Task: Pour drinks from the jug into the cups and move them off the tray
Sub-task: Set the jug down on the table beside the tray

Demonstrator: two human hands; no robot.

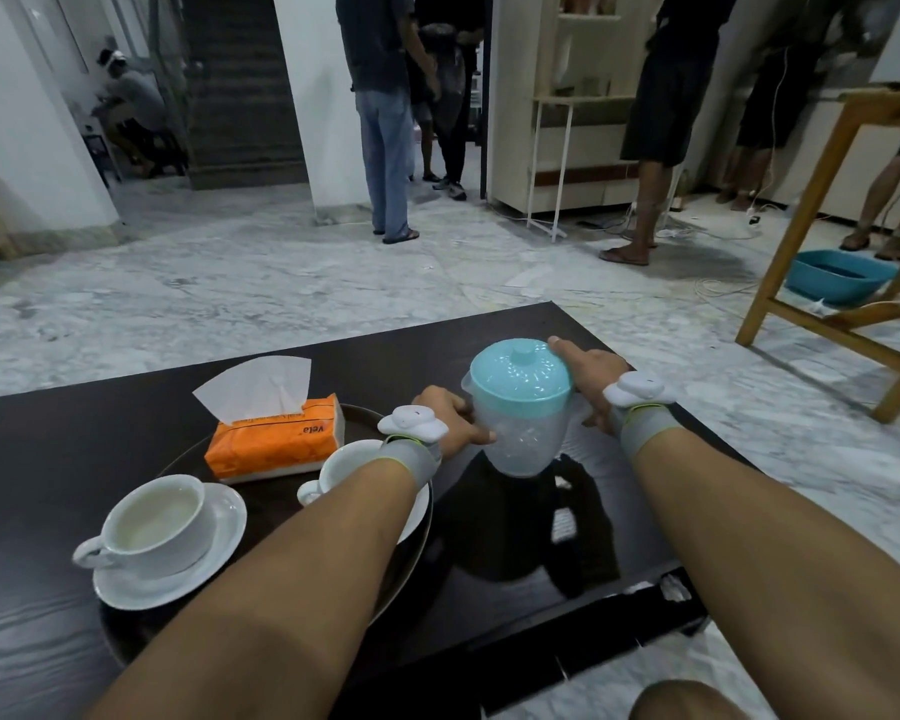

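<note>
**Both hands hold the jug on the counter**

Fingers [466,407] of the left hand [450,418] wrap the near-left side of the jug [520,433], the thumb pressed flat against its clear wall. On the opposite side the right hand [591,374] closes around the jug, its index finger stretched along the rim of the pale blue lid [520,374]. Each wrist wears a grey band with a white sensor on top.

Standing upright on the dark counter [515,527], the jug is just right of the round dark tray [406,558] and not on it. A white cup [152,522] on its saucer [219,558], filled with a pale drink, sits at the tray's near-left edge. A second white cup [344,467] stands on the tray behind the left forearm, which hides much of it; whether it is filled cannot be told. An orange tissue pack [276,439] with one sheet poking up lies at the tray's far side.

Several people stand in the room beyond, on a marble floor.
</note>
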